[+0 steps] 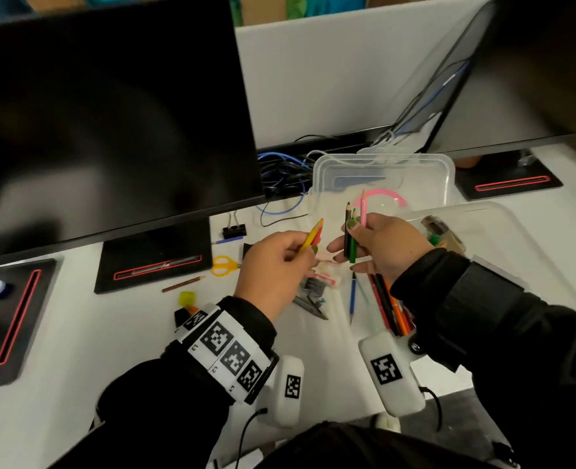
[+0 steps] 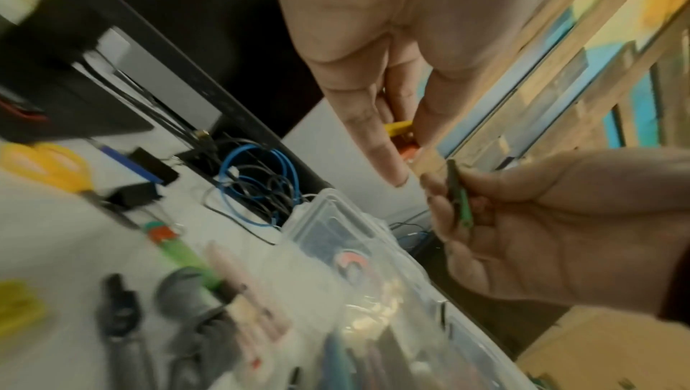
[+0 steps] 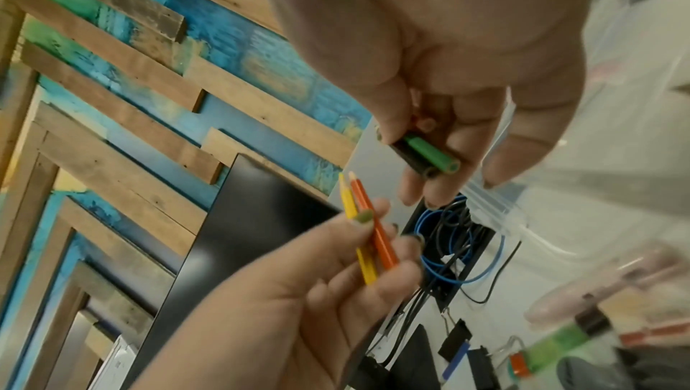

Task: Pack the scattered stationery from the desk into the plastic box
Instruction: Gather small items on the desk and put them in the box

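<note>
Both hands hover above the desk in front of the clear plastic box (image 1: 384,159), which has a pink ring inside. My left hand (image 1: 308,255) pinches a yellow and an orange pencil (image 1: 311,235) between thumb and fingers, tips pointing up; in the right wrist view the pair (image 3: 364,231) is plainly held. My right hand (image 1: 347,242) grips a black, a green and a pink pencil (image 1: 353,247) upright; their butt ends (image 3: 433,153) stick out of the curled fingers. The two hands are close together but apart.
A clear lid (image 1: 523,242) lies right of the box. On the desk lie yellow scissors (image 1: 224,265), a brown pencil (image 1: 183,284), a binder clip (image 1: 234,230), a blue pencil (image 1: 353,296) and several pencils (image 1: 389,308). Two monitors and tangled cables (image 1: 283,174) stand behind.
</note>
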Tool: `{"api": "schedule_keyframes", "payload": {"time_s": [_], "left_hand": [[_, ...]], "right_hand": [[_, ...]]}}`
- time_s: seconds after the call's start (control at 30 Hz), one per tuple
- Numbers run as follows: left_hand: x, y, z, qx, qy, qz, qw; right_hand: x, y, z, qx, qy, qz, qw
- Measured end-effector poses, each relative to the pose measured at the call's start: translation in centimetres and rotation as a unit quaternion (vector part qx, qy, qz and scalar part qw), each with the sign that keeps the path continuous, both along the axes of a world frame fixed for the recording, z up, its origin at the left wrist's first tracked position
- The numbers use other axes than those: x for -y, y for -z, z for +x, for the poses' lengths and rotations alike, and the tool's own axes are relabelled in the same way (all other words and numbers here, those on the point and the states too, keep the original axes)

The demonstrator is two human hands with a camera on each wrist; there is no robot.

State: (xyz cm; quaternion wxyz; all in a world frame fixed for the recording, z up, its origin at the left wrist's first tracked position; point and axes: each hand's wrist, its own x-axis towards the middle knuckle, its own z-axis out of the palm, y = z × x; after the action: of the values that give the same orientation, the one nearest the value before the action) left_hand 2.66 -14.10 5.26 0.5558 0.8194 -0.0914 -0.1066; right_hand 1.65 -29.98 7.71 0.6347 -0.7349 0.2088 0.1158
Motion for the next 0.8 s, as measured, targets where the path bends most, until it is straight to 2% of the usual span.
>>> {"api": "schedule_keyframes", "payload": {"time_s": [0.07, 0.2, 0.4, 0.5, 0.67, 0.8], "left_hand": [[2.1, -1.2, -0.3, -0.019, 0.012, -0.033, 0.999], [6.0, -2.1, -0.6, -0.031, 0.025, -0.039, 0.998], [10.5, -2.3, -1.3, -0.031, 0.03, -0.031, 0.999], [12.0, -1.8, -1.5, -0.03, 0.004, -0.005, 1.0], [12.5, -1.0, -1.5, -0.039, -0.057, 0.025, 0.997], [12.2, -0.5, -2.0, -0.041, -0.077, 0.067, 0.994]], "right_hand": [[1.6, -0.2, -0.6, -0.004, 0.014, 0.016, 1.0], [4.2, -0.4, -1.7, 0.021, 0.047, 0.045, 0.998], [7.9, 0.3, -2.8, 0.032, 0.058, -0.023, 0.998], [9.0, 0.8, -3.0, 0.028, 0.08, 0.038, 0.996], [9.9, 1.3, -2.8, -0.005, 0.049, 0.103, 0.993], [9.7, 1.7, -2.4, -0.049, -0.007, 0.127, 0.991]]}}
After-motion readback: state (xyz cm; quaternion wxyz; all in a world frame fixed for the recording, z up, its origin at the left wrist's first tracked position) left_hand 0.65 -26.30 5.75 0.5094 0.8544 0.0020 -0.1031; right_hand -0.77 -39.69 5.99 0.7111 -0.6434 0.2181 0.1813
